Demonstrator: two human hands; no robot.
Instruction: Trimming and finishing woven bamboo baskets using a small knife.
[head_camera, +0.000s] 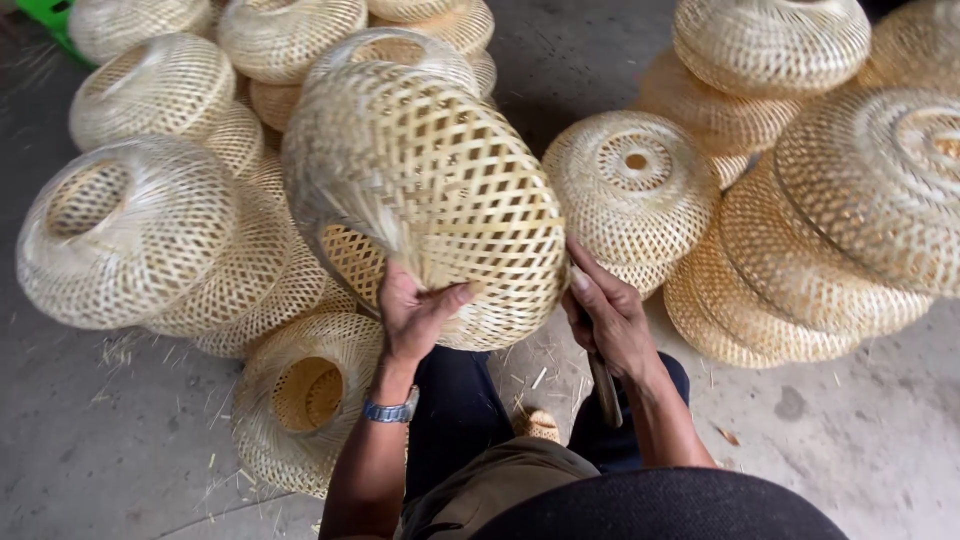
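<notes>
Dozens of woven bamboo lampshades crowd the concrete floor (90, 450), and one of them is in the person's hands. At nine o'clock a heap of finished shades (130, 230) lies on its sides, nested loosely so the round forms do not roll; at seven o'clock another shade (300, 400) rests beside the person's knee, its mouth turned toward the camera. In the centre the open-weave shade (430, 190) is tipped up on the lap, its rim edge toward the body, seemingly so the loose unwoven strips (370, 220) fanning from its left flank can be reached. The left hand (415, 315), a wristwatch (390, 411) on its wrist, pinches those strips, thumb and fingers closed on the weave at the lower rim. The right hand (605, 320) steadies the shade's lower right edge while its fingers are wrapped shut around a dark knife-like tool (605, 390) pointing down toward five o'clock. At three o'clock a second stack of shades (800, 200) stands.
</notes>
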